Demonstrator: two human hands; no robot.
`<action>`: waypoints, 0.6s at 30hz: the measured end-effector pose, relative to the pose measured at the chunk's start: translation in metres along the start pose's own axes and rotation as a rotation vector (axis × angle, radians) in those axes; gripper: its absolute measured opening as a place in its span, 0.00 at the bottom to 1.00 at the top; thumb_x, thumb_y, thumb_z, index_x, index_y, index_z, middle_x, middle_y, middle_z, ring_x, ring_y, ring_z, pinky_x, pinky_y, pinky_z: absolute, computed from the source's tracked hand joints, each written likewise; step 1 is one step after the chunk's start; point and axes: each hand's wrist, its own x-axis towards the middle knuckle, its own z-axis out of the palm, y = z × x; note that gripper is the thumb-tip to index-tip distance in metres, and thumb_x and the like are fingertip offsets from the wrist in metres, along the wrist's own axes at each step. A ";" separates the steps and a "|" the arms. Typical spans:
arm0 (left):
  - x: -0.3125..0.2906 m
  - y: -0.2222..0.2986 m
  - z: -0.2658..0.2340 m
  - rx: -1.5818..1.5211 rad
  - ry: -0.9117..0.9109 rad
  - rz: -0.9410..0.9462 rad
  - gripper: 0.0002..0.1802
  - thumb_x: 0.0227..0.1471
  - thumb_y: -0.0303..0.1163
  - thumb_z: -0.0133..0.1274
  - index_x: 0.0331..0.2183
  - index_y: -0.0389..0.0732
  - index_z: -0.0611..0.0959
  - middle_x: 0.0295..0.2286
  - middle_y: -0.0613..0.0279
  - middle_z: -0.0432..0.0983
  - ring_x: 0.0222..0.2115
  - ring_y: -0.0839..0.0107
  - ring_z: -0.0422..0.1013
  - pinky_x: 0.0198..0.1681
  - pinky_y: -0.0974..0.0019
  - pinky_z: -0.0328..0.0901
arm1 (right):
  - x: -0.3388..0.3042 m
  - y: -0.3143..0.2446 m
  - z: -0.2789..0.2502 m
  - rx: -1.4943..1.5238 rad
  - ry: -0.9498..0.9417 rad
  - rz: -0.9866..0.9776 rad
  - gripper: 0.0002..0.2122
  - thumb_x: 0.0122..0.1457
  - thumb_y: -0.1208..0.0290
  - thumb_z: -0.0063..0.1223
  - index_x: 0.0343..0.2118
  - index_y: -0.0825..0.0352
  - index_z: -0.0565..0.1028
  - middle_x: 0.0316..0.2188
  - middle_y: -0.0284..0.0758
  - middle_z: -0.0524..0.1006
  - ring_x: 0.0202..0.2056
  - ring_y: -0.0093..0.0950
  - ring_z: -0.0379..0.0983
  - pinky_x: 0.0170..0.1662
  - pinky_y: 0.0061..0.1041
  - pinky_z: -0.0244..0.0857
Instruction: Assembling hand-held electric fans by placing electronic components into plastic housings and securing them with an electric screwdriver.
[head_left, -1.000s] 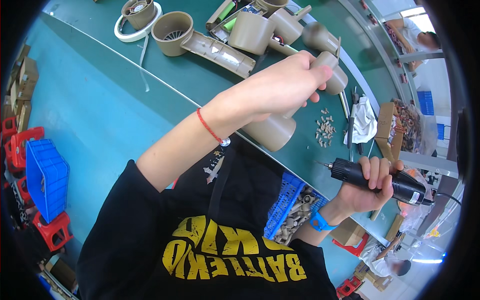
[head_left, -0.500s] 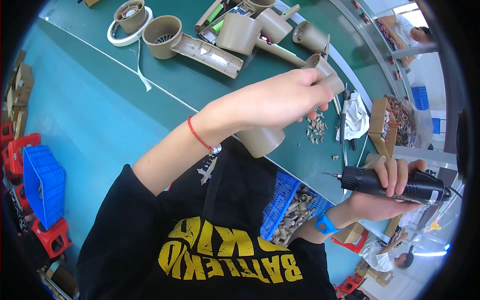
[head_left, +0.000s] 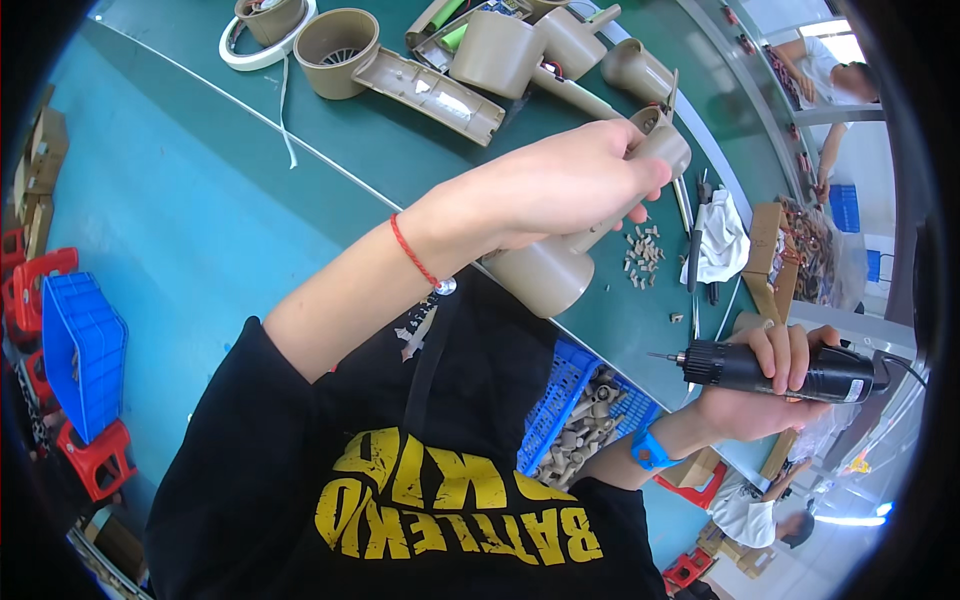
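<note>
While left hand [head_left: 575, 185] grips beige housing [head_left: 545, 277] over edge of bench [head_left: 632, 325], probably to steady it, right hand [head_left: 757, 403] wrapped round black electric screwdriver [head_left: 728, 365], bit [head_left: 664, 356] pointing left, clear of housing; small beige pieces [head_left: 645, 256] nearby, likely for easy reach.

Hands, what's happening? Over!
Left grip: holding beige, cup-ended plastic housing. Right grip: holding black, cylindrical corded screwdriver, tip off housing. Small beige pieces loose on green tabletop.

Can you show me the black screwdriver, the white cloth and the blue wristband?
Black screwdriver [head_left: 727, 365]: head view, on its barrel.
White cloth [head_left: 722, 238]: head view, on its middle.
Blue wristband [head_left: 651, 449]: head view, on its band.
</note>
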 end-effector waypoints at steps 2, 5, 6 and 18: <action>-0.002 0.002 0.001 0.008 0.002 0.020 0.24 0.59 0.43 0.47 0.47 0.33 0.72 0.38 0.60 0.72 0.36 0.75 0.68 0.41 0.71 0.66 | 0.000 -0.002 -0.002 0.003 -0.005 0.013 0.21 0.59 0.54 0.52 0.48 0.65 0.66 0.21 0.25 0.64 0.22 0.14 0.62 0.32 0.15 0.61; -0.001 0.001 0.001 0.044 -0.027 0.051 0.23 0.60 0.44 0.47 0.46 0.33 0.72 0.38 0.61 0.73 0.36 0.74 0.70 0.42 0.70 0.66 | 0.001 -0.006 -0.004 -0.011 0.018 0.043 0.23 0.60 0.50 0.49 0.47 0.65 0.67 0.21 0.26 0.64 0.21 0.15 0.61 0.31 0.16 0.60; -0.001 0.001 0.001 0.044 -0.030 0.051 0.23 0.60 0.44 0.47 0.46 0.33 0.72 0.38 0.61 0.73 0.36 0.74 0.70 0.42 0.70 0.66 | 0.002 -0.010 -0.006 -0.097 0.030 0.057 0.25 0.59 0.47 0.48 0.47 0.67 0.66 0.20 0.26 0.63 0.21 0.16 0.59 0.30 0.16 0.58; -0.027 0.008 0.013 -0.068 -0.196 0.145 0.23 0.60 0.44 0.48 0.48 0.35 0.72 0.36 0.65 0.73 0.34 0.78 0.69 0.40 0.74 0.65 | 0.024 -0.066 -0.027 -0.576 0.034 0.015 0.35 0.57 0.40 0.43 0.49 0.74 0.64 0.19 0.28 0.61 0.20 0.18 0.56 0.27 0.20 0.52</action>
